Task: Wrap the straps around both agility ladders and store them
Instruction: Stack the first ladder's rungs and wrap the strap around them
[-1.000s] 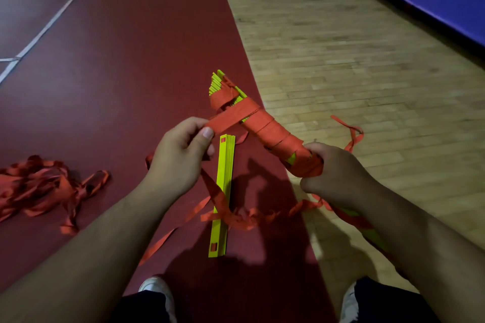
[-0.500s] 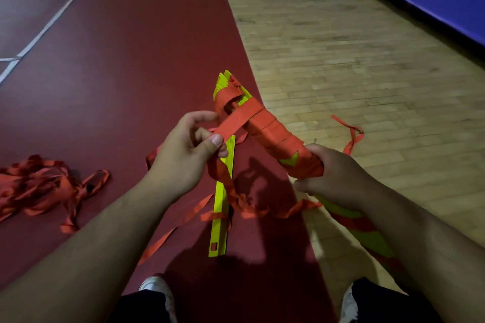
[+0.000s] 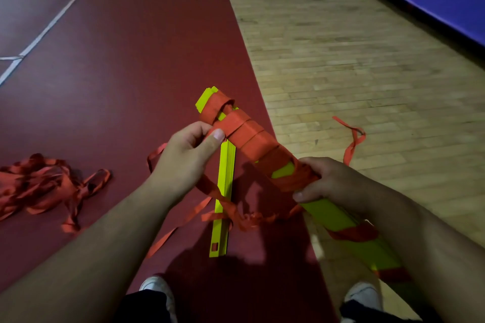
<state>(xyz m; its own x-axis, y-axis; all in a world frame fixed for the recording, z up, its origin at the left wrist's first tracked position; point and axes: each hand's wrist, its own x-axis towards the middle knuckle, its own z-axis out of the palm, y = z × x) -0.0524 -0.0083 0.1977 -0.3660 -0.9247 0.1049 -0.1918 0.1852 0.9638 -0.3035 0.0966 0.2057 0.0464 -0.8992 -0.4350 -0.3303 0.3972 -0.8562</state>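
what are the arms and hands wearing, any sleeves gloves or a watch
Both are bare. The left hand and right hand have no gloves or rings; the forearms show no sleeves, watch or wristband up to the frame's edge. The visible nails look short, unpainted.

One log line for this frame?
step: strap wrap | left hand: pinches red strap | right hand: grips ladder bundle | second ladder: on floor

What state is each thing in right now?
Held ladder: rungs stacked, far half strap-wrapped, near half mostly bare.
Strap end: taut, pinched by left hand.
Right hand: grips the held ladder mid-length.
Floor ladder: rungs stacked, lying unwrapped, loose strap across it.
Strap pile: tangled on the red floor.
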